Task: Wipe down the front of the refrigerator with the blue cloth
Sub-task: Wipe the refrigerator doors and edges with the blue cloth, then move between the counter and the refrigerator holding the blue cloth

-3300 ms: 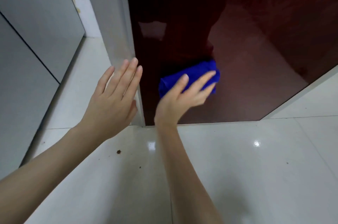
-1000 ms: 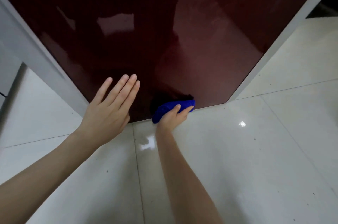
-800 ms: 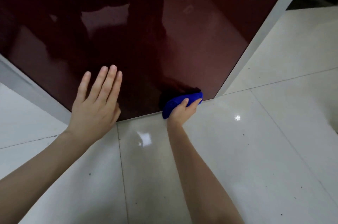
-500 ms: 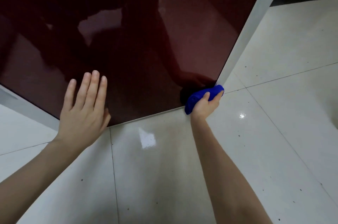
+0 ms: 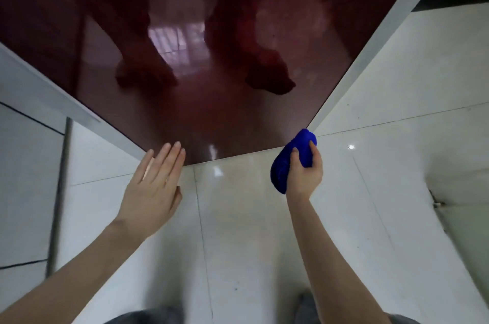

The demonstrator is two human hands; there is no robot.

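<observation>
Your right hand now grips the bunched cloth off the fridge, at its bottom right corner over the floor; half a second ago it was pressed against the door's lower edge. Your left hand stays open and flat near the bottom edge. That sweep looks finished, so the lowest strip seems done.

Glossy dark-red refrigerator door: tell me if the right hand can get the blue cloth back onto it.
Probably yes: the right hand grips the blue cloth beside the glossy dark-red refrigerator door's lower right corner, with nothing between.
</observation>
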